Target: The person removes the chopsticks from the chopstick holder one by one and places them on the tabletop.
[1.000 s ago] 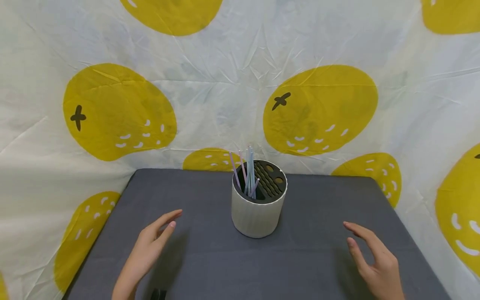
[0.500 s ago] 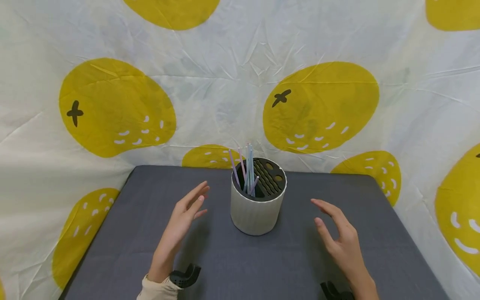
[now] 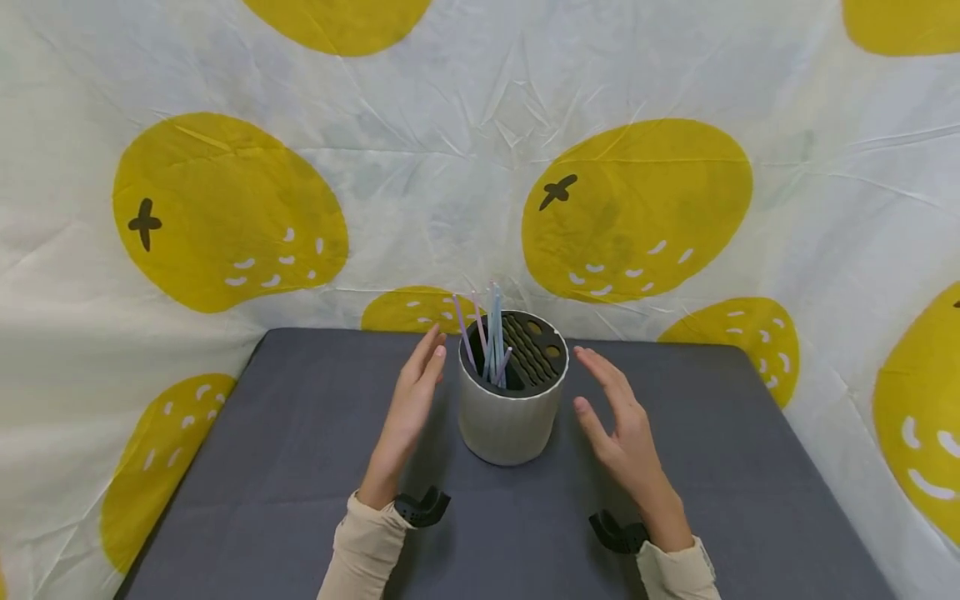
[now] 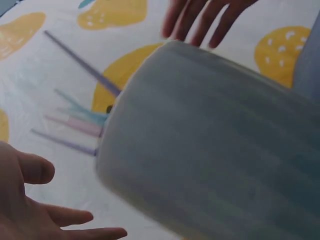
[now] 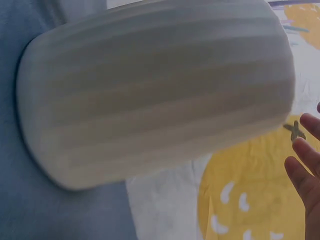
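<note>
A white ribbed round holder [image 3: 510, 425] stands upright on the grey table, with a black slotted insert [image 3: 536, 354] in its top. Several thin pastel sticks [image 3: 495, 337], blue, pink and purple, lean in its open compartment. My left hand [image 3: 408, 400] is beside the holder's left side, fingers extended and thumb apart, holding nothing. On the other side my right hand [image 3: 622, 425] is held with fingers loosely spread, also holding nothing. A gap shows between each hand and the holder in the head view. The holder's wall [image 4: 210, 140] fills much of the left wrist view.
Grey cloth covers the table [image 3: 315, 400]. Behind it hangs a white curtain [image 3: 435, 200] printed with large yellow fruit. A black band device [image 3: 423, 507] sits on the left wrist and another one [image 3: 618, 532] on the right, below beige sleeves [image 3: 367, 542].
Both hands have moved inward and forward from the table's sides to flank the holder. The forearms and sleeves have come into view. The holder stays in place.
</note>
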`<state>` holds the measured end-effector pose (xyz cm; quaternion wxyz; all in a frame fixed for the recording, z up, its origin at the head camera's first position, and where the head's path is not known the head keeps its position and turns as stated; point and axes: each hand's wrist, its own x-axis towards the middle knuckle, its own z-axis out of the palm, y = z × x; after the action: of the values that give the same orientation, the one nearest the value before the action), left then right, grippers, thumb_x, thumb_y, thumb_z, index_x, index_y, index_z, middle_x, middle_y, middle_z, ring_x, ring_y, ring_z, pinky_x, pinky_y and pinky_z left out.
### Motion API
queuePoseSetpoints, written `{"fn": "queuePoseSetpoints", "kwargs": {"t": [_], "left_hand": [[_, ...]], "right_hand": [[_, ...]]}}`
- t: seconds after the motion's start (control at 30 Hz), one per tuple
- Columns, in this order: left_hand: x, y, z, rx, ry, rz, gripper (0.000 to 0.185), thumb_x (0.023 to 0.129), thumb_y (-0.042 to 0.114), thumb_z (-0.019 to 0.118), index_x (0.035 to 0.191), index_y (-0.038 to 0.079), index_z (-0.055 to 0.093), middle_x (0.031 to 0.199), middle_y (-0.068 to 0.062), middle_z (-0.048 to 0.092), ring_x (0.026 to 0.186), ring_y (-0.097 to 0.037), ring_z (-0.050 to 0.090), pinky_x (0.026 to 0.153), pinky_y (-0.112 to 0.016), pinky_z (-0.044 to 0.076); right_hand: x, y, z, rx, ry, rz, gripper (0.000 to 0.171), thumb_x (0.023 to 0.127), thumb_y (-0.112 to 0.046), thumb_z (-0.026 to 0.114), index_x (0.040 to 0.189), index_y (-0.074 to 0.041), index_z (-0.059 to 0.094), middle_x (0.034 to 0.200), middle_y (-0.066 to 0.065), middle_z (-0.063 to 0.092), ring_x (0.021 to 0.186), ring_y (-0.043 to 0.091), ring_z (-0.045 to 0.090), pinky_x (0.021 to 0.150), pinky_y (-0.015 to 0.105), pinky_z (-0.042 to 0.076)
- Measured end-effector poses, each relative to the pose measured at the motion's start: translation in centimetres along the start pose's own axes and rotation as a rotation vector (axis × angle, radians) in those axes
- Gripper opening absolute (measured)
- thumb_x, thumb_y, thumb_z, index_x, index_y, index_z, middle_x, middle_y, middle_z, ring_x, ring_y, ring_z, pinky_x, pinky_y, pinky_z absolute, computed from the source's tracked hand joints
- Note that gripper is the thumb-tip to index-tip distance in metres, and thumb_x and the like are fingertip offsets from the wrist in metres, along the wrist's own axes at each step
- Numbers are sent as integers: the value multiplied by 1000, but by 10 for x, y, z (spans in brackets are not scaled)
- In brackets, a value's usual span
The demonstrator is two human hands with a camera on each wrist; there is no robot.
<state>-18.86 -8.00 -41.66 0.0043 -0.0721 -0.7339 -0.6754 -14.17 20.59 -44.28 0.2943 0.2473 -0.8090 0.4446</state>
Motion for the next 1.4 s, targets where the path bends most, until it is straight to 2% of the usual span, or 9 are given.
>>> {"fn": "queuePoseSetpoints", "kwargs": {"t": [0.07, 0.2, 0.33, 0.43, 0.53, 0.7, 0.97, 1.1, 1.4], "left_hand": [[6, -1, 8, 4, -2, 21, 56, 114, 31, 42, 166, 15, 27, 170, -12, 33, 157, -33, 33, 122, -60, 34], [15, -2, 22, 27, -31, 46, 59, 114, 37, 41, 167, 18, 25, 173, -7, 28, 159, -30, 29, 127, -56, 28], [16, -3, 28, 51, -33, 56, 57, 113, 37, 42, 166, 21, 28, 172, -5, 30, 159, -29, 29, 128, -55, 27], [13, -3, 28, 59, -22, 55, 55, 113, 37, 42, 165, 20, 32, 170, -7, 33, 157, -31, 33, 126, -57, 29], [11, -2, 25, 77, -20, 49, 54, 113, 36, 44, 164, 19, 34, 169, -9, 37, 155, -33, 37, 125, -57, 32], [8, 0, 21, 141, -4, 47, 50, 111, 27, 51, 160, 19, 41, 161, -13, 47, 147, -36, 47, 118, -59, 41], [4, 7, 19, 220, 34, 13, 47, 108, 25, 58, 154, 21, 48, 153, -12, 55, 137, -35, 55, 109, -58, 49], [3, 8, 17, 231, 40, 0, 47, 107, 25, 61, 152, 20, 49, 152, -12, 56, 134, -36, 57, 106, -58, 51], [3, 6, 14, 225, 28, 1, 47, 107, 26, 60, 152, 19, 48, 153, -13, 54, 135, -37, 56, 106, -59, 51]], "right_hand": [[8, 0, 7, 8, -15, 8, 62, 95, 1, 66, 154, -6, 50, 158, 13, 52, 151, 18, 42, 126, 21, 27], [20, 1, 19, 28, -44, 22, 63, 96, 1, 65, 156, -9, 47, 158, 10, 51, 150, 20, 44, 125, 20, 28], [23, 4, 30, 55, -37, 31, 60, 98, 1, 64, 155, -8, 48, 155, 12, 55, 148, 22, 46, 124, 20, 29], [22, 5, 36, 56, -20, 31, 56, 98, 1, 63, 152, -7, 51, 150, 12, 59, 148, 26, 45, 125, 21, 28], [24, 4, 40, 7, -34, 17, 50, 99, -2, 65, 148, -7, 57, 148, 11, 61, 149, 32, 44, 127, 26, 27], [27, -4, 41, -62, -76, -7, 39, 98, -7, 69, 137, -9, 67, 144, 10, 65, 146, 35, 46, 127, 45, 27], [30, -13, 44, -75, -53, -78, 28, 86, -2, 80, 114, -10, 78, 127, 15, 73, 136, 40, 53, 118, 73, 24], [30, -17, 48, -47, -42, -87, 24, 84, 0, 82, 106, -9, 79, 123, 16, 74, 131, 38, 56, 115, 77, 22], [36, -25, 50, -9, -51, -2, 17, 88, -7, 82, 102, -16, 79, 114, 9, 77, 128, 28, 57, 121, 74, 13]]}}
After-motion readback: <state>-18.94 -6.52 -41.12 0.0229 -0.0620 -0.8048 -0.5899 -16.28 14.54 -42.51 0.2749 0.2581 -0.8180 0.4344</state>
